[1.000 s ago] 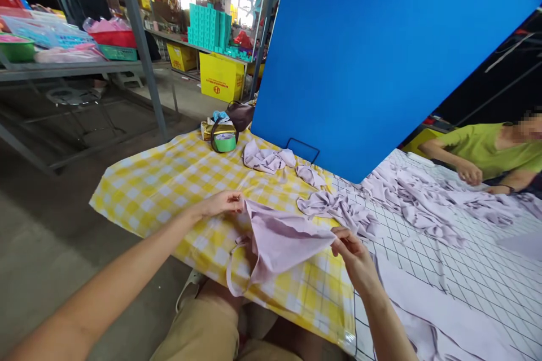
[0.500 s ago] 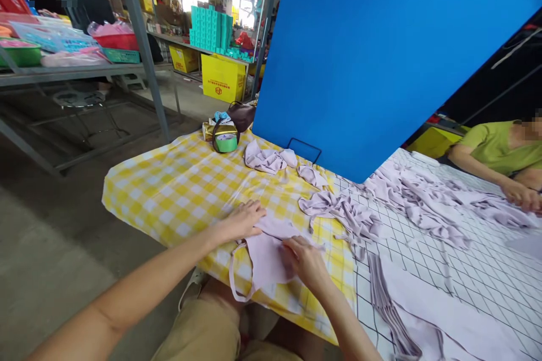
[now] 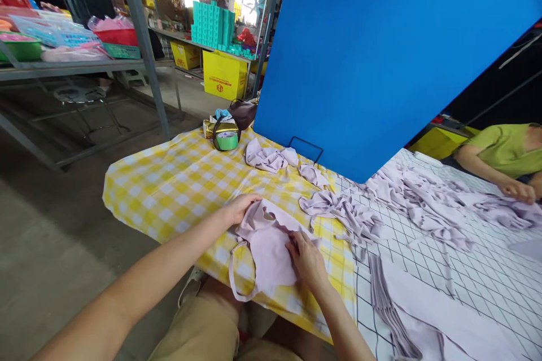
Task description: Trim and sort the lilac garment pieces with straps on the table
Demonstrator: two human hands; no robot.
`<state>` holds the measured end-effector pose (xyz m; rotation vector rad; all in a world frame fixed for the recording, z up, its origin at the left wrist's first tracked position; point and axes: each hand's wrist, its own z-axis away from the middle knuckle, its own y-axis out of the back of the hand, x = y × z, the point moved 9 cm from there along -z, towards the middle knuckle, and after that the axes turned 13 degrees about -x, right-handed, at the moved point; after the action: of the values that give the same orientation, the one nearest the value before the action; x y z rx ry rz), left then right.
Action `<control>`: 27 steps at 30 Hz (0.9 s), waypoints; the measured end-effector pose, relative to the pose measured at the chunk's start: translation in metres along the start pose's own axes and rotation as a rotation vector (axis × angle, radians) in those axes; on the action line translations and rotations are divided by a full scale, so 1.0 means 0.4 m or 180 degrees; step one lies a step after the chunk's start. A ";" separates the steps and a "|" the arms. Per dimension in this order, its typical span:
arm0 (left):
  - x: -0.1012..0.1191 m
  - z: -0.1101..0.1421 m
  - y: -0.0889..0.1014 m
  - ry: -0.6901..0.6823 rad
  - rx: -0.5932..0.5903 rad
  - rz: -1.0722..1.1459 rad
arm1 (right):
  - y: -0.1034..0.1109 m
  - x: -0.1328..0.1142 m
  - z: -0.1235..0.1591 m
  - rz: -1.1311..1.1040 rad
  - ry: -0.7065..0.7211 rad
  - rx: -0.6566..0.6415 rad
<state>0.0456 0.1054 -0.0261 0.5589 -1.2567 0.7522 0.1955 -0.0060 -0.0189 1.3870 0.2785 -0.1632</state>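
A lilac cloth piece (image 3: 273,254) with a narrow strap lies in front of me on the yellow checked tablecloth (image 3: 169,192). My left hand (image 3: 243,208) grips its far left edge, lifting it into a raised fold; the fingers are partly hidden behind the cloth. On the right side, my right hand (image 3: 308,259) pinches the edge between thumb and fingers. The strap loops down at the near left. Just beyond my right hand, a crumpled bunch of lilac strips (image 3: 345,214) rests across the yellow cloth and the white grid cloth.
A big blue board (image 3: 381,62) stands tilted on the table. Green tape (image 3: 227,141) sits at the far edge. Stacked lilac panels (image 3: 449,310) lie at right. Across the table, a co-worker's hand (image 3: 519,190) touches lilac fabric. A metal post (image 3: 144,39) rises at left.
My left hand has turned and drawn slightly left and nearer, raising the cloth's far edge into an open fold. My right hand stays at the right edge.
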 end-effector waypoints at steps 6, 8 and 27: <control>0.040 0.055 0.035 -0.0469 0.0911 -0.1057 | 0.003 0.032 -0.002 -0.0284 -0.0390 -0.0176; 0.072 0.065 -0.037 -0.0736 0.0599 -0.2205 | 0.005 0.040 -0.005 -0.0357 -0.0476 -0.0132; 0.270 0.146 -0.200 -0.1193 -0.1702 -0.0984 | 0.223 0.014 0.092 -0.1993 0.0283 0.0694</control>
<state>0.0840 0.0318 0.0948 0.4451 -1.5962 0.0352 0.2291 -0.0258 0.0696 1.4867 0.7852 -0.6655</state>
